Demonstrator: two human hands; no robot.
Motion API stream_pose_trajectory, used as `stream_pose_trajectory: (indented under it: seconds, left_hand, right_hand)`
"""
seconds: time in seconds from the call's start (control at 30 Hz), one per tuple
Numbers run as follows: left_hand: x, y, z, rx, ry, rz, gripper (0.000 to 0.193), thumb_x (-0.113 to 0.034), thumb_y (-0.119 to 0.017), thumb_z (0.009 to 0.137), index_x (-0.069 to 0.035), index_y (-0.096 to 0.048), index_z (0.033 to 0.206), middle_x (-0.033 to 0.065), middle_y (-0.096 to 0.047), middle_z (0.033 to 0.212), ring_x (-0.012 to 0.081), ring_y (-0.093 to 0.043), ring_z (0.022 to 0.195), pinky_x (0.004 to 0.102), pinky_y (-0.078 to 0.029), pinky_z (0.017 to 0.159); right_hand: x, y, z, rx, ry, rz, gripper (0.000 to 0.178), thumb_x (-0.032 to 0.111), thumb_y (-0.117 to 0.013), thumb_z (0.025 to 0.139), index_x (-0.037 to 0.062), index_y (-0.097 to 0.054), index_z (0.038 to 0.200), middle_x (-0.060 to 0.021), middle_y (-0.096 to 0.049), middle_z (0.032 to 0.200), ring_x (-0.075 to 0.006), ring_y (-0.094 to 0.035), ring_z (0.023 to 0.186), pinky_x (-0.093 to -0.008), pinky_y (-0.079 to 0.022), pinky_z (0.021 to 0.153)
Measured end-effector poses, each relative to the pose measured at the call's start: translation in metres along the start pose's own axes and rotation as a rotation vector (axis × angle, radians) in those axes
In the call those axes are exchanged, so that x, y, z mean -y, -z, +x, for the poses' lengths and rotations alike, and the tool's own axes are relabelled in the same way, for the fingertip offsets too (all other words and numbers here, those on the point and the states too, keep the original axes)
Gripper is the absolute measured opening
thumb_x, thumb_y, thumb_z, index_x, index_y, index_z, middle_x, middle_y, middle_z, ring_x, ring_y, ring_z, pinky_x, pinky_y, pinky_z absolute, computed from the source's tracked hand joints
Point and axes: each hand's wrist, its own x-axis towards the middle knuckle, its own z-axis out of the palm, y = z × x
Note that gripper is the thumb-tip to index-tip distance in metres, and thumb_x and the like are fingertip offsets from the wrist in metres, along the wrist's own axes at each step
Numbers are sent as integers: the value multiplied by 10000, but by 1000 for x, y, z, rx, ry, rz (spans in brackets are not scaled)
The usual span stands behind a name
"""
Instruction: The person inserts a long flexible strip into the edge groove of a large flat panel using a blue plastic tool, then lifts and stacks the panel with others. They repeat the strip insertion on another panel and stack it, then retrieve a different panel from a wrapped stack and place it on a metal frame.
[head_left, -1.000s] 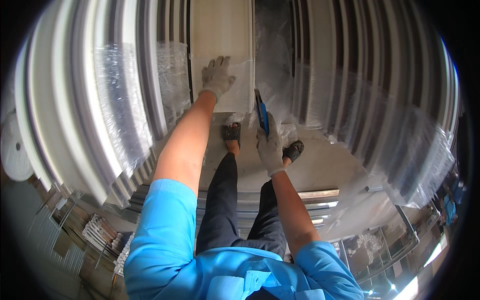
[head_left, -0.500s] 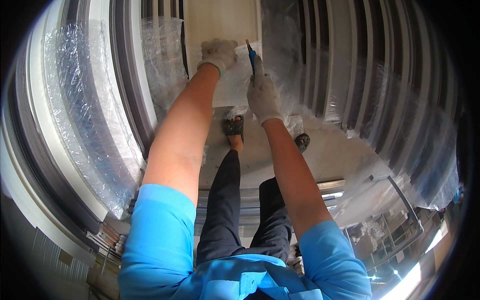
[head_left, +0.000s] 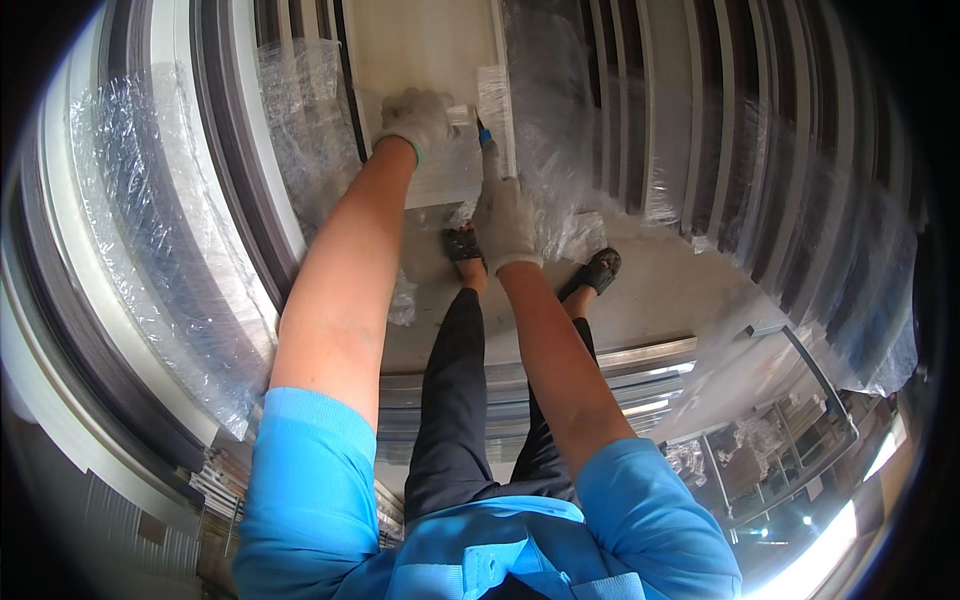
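Note:
My left hand [head_left: 415, 122], in a pale work glove, is closed on clear plastic film [head_left: 460, 160] over the lower part of a cream panel [head_left: 420, 50]. Its fingertips are partly hidden. My right hand [head_left: 505, 215], gloved too, is closed round a blue-and-dark utility knife [head_left: 485, 132]. The forefinger lies along the knife, whose tip points away from me, close to the panel's right edge and right of my left hand. Most of the knife's handle is covered by the glove.
Long dark and white strips [head_left: 200, 130] in plastic wrap line the left; more wrapped strips [head_left: 690, 130] stand right. Crumpled film [head_left: 580, 235] lies on the floor near my feet. Metal bars [head_left: 640, 358] cross behind my legs, and a metal-framed cart [head_left: 800, 370] stands lower right.
My right hand has drawn the knife nearer to me and slightly left along the panel's edge. My left hand keeps its grip on the film, shifted slightly left and nearer.

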Motion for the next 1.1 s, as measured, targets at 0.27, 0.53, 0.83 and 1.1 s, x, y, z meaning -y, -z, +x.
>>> stream_pose_trajectory:
  seconds: [0.27,0.53,0.83,1.1]
  left_hand:
    - [-13,-38,-34,-65,-149,529,246,-285,-569,914,-107,-715,1001,135,-681,1101,294,-629,1044,487,-405,894]
    - [68,-138,-57,-1,38,258,522,-480,-381,952,-123,-576,1280,139,-513,1389,280,-391,1336,542,-172,1099]
    - [56,-141,-121,34,62,628,575,-520,-389,979,-206,-476,1452,121,-446,1495,298,-316,1445,502,-181,1204]
    - [28,-170,-185,238,-147,-77,426,-302,-681,799,-100,-702,1174,156,-685,1182,364,-620,1129,451,-455,1019]
  right_hand:
    - [-26,-26,-71,168,-160,97,761,40,-555,891,233,-236,1554,-276,-611,1136,-438,-666,940,-501,-559,755]
    - [-88,-45,-166,272,-246,164,631,192,-559,945,169,-306,1522,-252,-646,979,-428,-666,859,-527,-531,716]
    - [-132,169,-191,-461,186,162,499,189,-626,936,69,-481,1398,-183,-647,990,-349,-659,844,-454,-536,739]
    - [-159,352,-244,-759,-80,1082,377,331,-593,1002,34,-528,1223,-28,-584,752,-66,-520,529,-193,-402,462]
